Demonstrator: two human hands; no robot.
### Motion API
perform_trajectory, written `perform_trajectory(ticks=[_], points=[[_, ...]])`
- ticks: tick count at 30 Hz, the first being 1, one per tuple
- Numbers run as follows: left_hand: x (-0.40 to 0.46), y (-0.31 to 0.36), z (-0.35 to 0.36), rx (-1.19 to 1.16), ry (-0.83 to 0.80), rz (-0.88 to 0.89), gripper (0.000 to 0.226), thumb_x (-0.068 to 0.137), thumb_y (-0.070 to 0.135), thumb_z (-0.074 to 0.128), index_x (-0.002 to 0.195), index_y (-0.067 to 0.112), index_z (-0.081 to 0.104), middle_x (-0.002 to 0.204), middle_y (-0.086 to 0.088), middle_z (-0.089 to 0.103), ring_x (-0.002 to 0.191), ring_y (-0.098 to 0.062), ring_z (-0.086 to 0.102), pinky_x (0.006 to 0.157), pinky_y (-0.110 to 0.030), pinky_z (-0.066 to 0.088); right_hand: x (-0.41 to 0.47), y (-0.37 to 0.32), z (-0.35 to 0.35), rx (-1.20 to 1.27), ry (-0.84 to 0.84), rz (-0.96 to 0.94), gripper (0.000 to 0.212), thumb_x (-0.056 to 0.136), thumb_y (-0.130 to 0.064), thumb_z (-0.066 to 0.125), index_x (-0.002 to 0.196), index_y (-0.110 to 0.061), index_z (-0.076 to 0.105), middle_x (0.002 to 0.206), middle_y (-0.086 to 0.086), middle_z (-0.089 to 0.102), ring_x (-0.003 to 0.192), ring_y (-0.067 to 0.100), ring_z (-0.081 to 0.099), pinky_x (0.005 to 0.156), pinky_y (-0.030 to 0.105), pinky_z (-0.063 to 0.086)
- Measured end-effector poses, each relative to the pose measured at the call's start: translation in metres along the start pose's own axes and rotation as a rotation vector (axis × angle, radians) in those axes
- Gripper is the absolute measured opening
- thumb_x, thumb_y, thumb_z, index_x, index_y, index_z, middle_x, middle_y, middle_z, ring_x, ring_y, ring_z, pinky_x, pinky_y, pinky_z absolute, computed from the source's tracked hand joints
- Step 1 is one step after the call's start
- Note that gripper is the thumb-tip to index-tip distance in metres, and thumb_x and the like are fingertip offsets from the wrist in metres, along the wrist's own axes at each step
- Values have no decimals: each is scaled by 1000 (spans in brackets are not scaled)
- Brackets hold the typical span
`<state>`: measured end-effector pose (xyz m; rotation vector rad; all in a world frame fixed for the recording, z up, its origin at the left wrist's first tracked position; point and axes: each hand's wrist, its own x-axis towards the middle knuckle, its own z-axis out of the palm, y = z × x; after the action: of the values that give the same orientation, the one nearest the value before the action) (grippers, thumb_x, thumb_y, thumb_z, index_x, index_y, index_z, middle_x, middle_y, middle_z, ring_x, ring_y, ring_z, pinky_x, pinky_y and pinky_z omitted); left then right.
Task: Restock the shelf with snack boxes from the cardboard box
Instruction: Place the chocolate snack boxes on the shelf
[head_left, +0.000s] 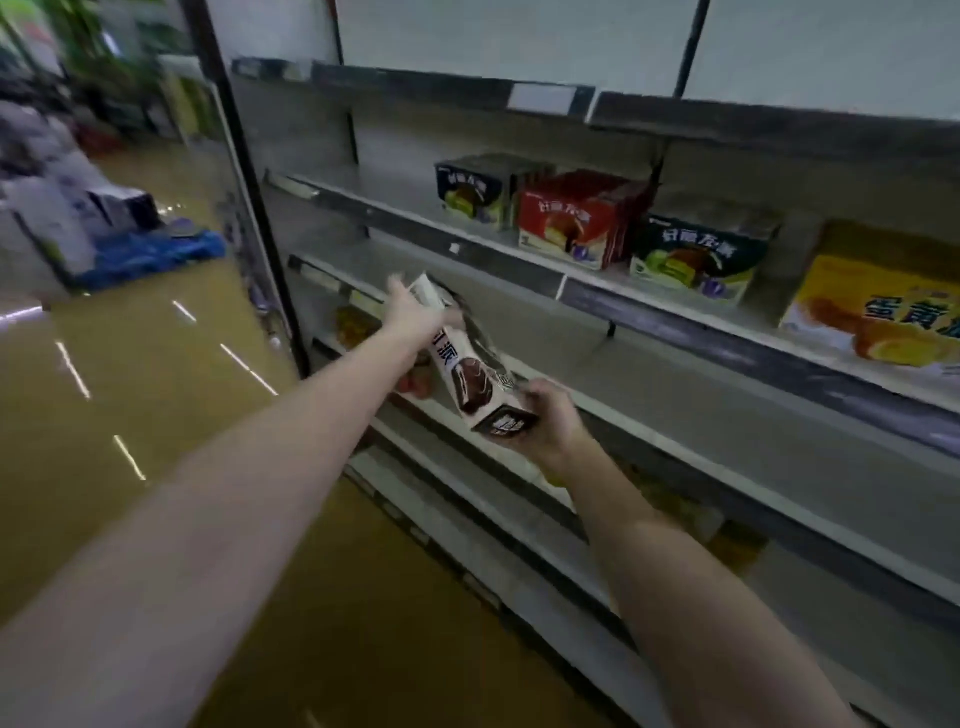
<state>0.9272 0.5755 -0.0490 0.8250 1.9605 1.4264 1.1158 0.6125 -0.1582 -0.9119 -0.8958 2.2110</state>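
I hold a long white snack box (470, 366) with a chocolate cake picture between both hands, tilted in front of the shelf unit (649, 358). My left hand (415, 309) grips its far upper end. Around its near lower end my right hand (553, 415) is curled. On the shelf above stand a dark blue box (475, 195), a red box (569, 228), a green box (696, 260) and a yellow box (878, 306). The cardboard box is out of view.
The shelf boards below the stocked row are mostly bare, with a few blurred packets (353, 325) at the left end. A black upright post (249, 176) ends the unit. Left of it lie a glossy yellow floor (130, 405) and a blue pallet (150, 257) with goods.
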Motion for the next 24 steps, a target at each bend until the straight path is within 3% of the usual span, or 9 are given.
perform_trajectory(ticks=[3, 7, 10, 12, 14, 17, 19, 22, 24], points=[[20, -1, -21, -34, -27, 7, 100, 69, 0, 80, 148, 20, 22, 135, -11, 46, 108, -29, 55, 85, -42, 54, 22, 2, 36, -240, -11, -21, 29, 79, -24, 66, 105, -11, 68, 98, 8, 67, 92, 25, 62, 79, 41, 56], [63, -3, -50, 92, -202, 33, 73, 67, 2, 82, 124, 21, 41, 121, -6, 57, 95, -26, 63, 78, -45, 57, 52, 0, 83, -423, -79, -45, 33, 87, -18, 69, 116, -5, 62, 105, 17, 71, 94, 30, 71, 91, 49, 57], [101, -1, -79, 177, -271, 118, 66, 67, 4, 82, 124, 21, 52, 124, -4, 60, 107, -26, 61, 90, -47, 54, 84, -7, 115, -436, 30, -127, 34, 87, -9, 73, 112, -2, 51, 80, 14, 70, 65, 20, 72, 67, 38, 62], [128, 0, -100, 220, -323, 178, 68, 69, 4, 80, 129, 23, 56, 123, -4, 61, 109, -25, 61, 95, -45, 52, 109, -14, 138, -451, 155, -198, 50, 78, -17, 83, 116, -3, 53, 85, 10, 74, 79, 23, 74, 76, 40, 61], [152, 3, -121, 212, -397, 188, 68, 70, 2, 80, 130, 24, 58, 117, -6, 64, 100, -23, 66, 84, -39, 57, 131, -19, 161, -417, 230, -258, 60, 74, -17, 86, 122, -8, 51, 99, 14, 72, 92, 30, 72, 82, 44, 59], [184, 10, -154, 180, -466, 190, 60, 73, 1, 80, 125, 26, 62, 98, -5, 71, 77, -16, 72, 61, -29, 57, 158, -23, 198, -321, 296, -340, 50, 80, -4, 80, 116, -11, 46, 108, 16, 69, 80, 27, 71, 65, 37, 59], [207, 12, -173, 141, -487, 198, 55, 74, 2, 80, 123, 22, 65, 93, -7, 73, 74, -18, 73, 64, -32, 60, 175, -22, 219, -325, 340, -383, 44, 81, -6, 80, 110, -12, 48, 106, 15, 69, 81, 25, 71, 70, 40, 60], [239, 10, -196, 117, -505, 203, 50, 74, 4, 82, 120, 16, 67, 97, -7, 75, 81, -21, 74, 69, -36, 62, 203, -16, 249, -327, 372, -402, 60, 77, -13, 85, 124, -7, 48, 107, 17, 69, 84, 29, 71, 76, 45, 60], [256, 12, -207, 149, -491, 234, 49, 73, 10, 84, 119, 15, 67, 100, -1, 72, 80, -13, 70, 58, -23, 56, 222, -14, 265, -338, 398, -414, 44, 81, -12, 81, 113, -5, 52, 106, 19, 69, 84, 30, 69, 74, 45, 60]])
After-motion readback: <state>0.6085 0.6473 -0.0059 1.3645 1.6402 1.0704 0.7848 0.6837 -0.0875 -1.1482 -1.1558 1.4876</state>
